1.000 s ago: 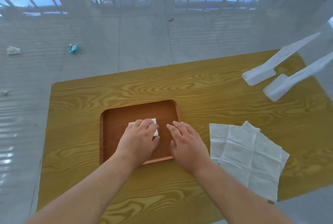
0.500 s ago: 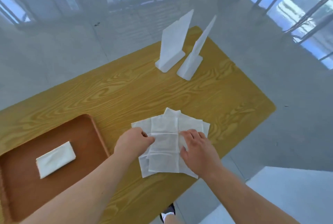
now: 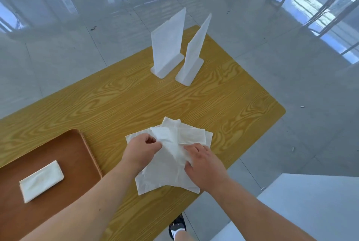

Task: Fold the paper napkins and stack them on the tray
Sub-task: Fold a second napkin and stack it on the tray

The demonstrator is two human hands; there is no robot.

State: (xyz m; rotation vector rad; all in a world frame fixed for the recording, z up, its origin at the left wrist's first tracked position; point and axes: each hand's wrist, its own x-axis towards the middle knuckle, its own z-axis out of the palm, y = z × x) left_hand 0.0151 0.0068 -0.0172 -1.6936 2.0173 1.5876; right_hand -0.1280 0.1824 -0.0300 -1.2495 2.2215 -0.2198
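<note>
A loose pile of unfolded white paper napkins [image 3: 191, 134] lies near the table's front right edge. My left hand [image 3: 140, 149] pinches the top napkin [image 3: 169, 155] at its left side and lifts it, so it creases. My right hand [image 3: 204, 165] grips the same napkin from the right. A brown tray [image 3: 77, 155] sits at the left, and one folded napkin [image 3: 41, 180] lies flat in it, well apart from both hands.
Two white upright sign stands [image 3: 168, 46] [image 3: 193, 60] rest at the far side of the yellow wood-grain table [image 3: 136, 101]. The table's right edge drops to a glossy grey floor. A shoe [image 3: 177, 228] shows below the table's front edge.
Both hands left the folded napkin on the tray and moved right to the pile. Since half a second ago they have pinched and raised the top napkin, crumpling it.
</note>
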